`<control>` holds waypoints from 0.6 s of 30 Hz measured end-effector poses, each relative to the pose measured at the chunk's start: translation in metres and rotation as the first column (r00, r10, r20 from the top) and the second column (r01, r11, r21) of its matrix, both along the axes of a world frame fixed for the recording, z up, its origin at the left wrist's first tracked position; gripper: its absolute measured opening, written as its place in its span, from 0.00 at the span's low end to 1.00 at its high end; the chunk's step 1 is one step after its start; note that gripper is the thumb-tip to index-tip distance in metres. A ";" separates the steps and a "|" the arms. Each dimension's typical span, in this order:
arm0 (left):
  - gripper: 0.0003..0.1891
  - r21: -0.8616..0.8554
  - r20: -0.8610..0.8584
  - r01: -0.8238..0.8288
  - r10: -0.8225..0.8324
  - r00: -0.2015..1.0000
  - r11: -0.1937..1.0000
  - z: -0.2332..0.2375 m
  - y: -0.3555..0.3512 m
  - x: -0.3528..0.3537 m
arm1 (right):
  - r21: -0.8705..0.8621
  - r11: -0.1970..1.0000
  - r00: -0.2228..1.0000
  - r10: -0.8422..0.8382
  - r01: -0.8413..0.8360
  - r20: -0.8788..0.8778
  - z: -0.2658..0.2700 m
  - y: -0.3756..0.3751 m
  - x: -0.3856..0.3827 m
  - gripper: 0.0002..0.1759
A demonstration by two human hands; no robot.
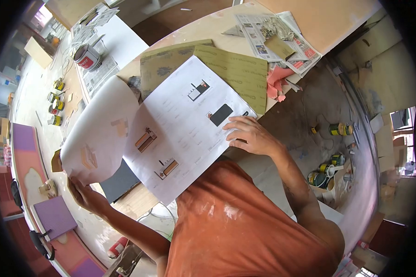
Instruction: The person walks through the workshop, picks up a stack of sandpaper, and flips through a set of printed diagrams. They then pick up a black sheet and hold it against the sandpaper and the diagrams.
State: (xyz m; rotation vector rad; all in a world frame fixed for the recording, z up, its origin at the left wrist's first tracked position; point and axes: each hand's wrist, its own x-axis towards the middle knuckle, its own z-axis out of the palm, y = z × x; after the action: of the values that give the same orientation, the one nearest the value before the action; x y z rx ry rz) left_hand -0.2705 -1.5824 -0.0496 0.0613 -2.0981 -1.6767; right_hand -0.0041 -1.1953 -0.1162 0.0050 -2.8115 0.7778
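Observation:
A large white printed sheet (pixel 180 129) with small furniture drawings lies over sandpaper sheets on the workbench. My right hand (pixel 252 135) rests on its right edge, fingers spread. At the left, a second page (pixel 97 134) curls up from the sheets, its printing showing faintly through. My left hand (pixel 81 194) is at this page's lower corner, its fingers closed round the edge. Olive sandpaper (pixel 235 69) shows behind the printed sheet, with a darker, worn piece (pixel 164 69) beside it.
A paint can (pixel 87 57) stands on newspaper at the upper left. More newspaper (pixel 282 39) and torn pink paper (pixel 278 82) lie at the bench's upper right. Small tins (pixel 55 108) stand on the floor at left, others (pixel 326 173) at right. A purple panel (pixel 55 217) is at lower left.

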 end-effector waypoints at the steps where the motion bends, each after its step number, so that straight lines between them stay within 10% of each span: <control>1: 0.19 0.011 0.016 0.010 -0.010 1.000 1.000 -0.001 -0.002 0.000 | -0.004 1.000 1.000 -0.009 0.009 0.003 -0.001 0.000 -0.001 0.08; 18: 0.19 0.067 -0.036 0.032 -0.030 0.999 0.997 0.002 0.005 0.007 | 0.101 0.992 0.995 -0.087 0.081 0.054 0.001 -0.001 -0.017 0.09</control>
State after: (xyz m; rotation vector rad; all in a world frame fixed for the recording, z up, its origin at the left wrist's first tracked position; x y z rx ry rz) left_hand -0.2636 -1.5774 -0.0476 0.0204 -2.0261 -1.7542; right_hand -0.0209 -1.1967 -0.1148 -0.1210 -2.8808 0.6297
